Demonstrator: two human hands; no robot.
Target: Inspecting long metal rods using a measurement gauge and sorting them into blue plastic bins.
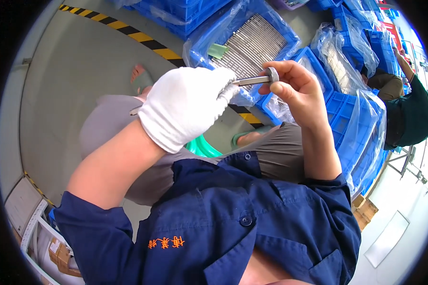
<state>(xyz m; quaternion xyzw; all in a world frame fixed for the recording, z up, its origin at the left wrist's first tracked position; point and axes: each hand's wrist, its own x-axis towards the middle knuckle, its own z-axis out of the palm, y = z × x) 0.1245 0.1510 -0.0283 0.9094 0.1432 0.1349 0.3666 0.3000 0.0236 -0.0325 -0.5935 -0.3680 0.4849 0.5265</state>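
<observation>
Left hand (185,105), in a white glove, closed around the near end of a slim metal rod (252,80), gloved fingertips pinching the shaft. Right hand (290,88), bare, closed on the far end, thumb and forefinger gripping the round knurled head (271,74) of the same rod. Rod held roughly level, raised in mid-air between both hands, above the lap and clear of everything below.

Just under the hands: grey trousers (109,128) over both knees, a strip of green hose or ring (202,147) showing between the thighs, a sandalled foot (140,78) on the grey floor (76,66). Dark blue work jacket (252,213) filling the lower edge, sleeves pushed back to the elbows.

Beyond the right hand, close behind it: a blue plastic crate (276,23) lined with clear film, packed with rows of metal rods (252,45), a green slip (218,50) lying on its near corner. More blue crates (347,42) stacked and wrapped to the right, crowding that side. Yellow-and-black hazard stripe (128,31) along the floor in front of the crates. Open floor to the left of the knees, roomy out to the picture's rim.

Far right edge: another person in a dark green top (409,118), seated among the crates, well apart from both hands.
</observation>
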